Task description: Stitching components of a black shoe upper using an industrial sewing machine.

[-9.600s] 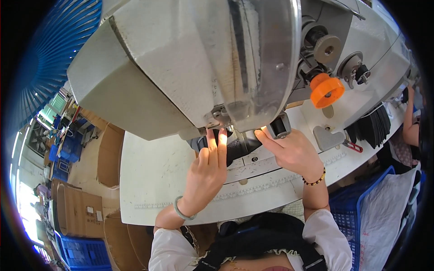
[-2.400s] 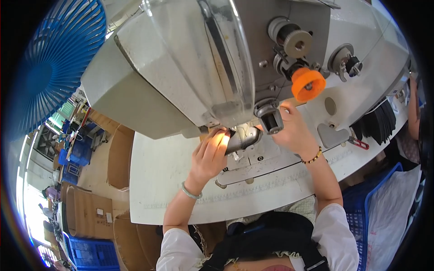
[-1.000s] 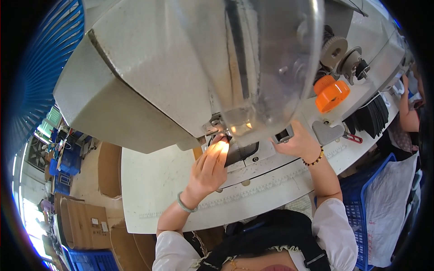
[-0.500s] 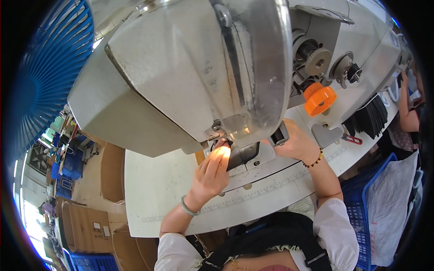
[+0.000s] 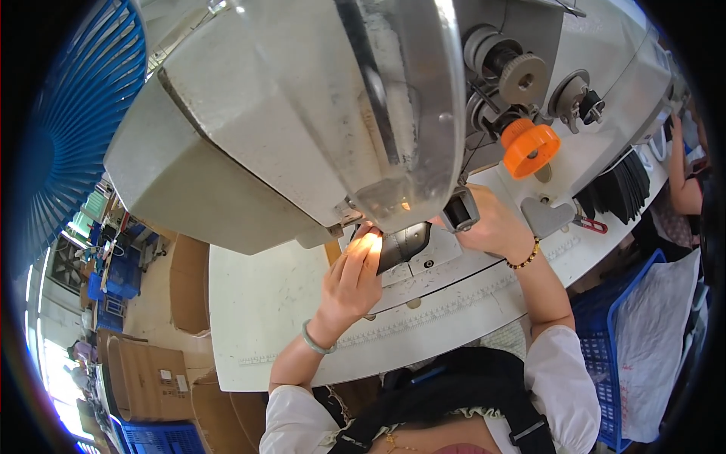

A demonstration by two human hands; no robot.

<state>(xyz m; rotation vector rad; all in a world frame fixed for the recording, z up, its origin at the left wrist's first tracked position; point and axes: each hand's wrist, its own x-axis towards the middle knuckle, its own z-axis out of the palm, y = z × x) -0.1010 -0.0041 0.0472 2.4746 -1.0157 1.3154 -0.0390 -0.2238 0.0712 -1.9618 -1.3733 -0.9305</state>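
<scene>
A black, curved, leather-like piece [image 5: 404, 246] lies under the head of a sewing machine [image 5: 249, 136]. My left hand [image 5: 353, 276] is closed, its fingers held together and their tips pressing the piece's left end close to the needle area. A bright lamp lights those fingertips, and the machine head covers the needle. On the other side, my right hand [image 5: 495, 227] is curled by the far right edge of the piece. A dark machine part [image 5: 460, 210] hides most of its fingers, so its grip on the piece cannot be made out.
An orange knob [image 5: 531, 147] sticks out of the machine above my right hand. Trimming scissors [image 5: 560, 218] and a stack of black pieces [image 5: 616, 189] lie at the right. A blue crate [image 5: 605, 340] stands beside the white table [image 5: 265, 303]; cartons [image 5: 144, 378] are at the left.
The view has shifted slightly, so the machine head sits a little further left and higher. Both hands stay at the black piece, with hardly any change in their hold.
</scene>
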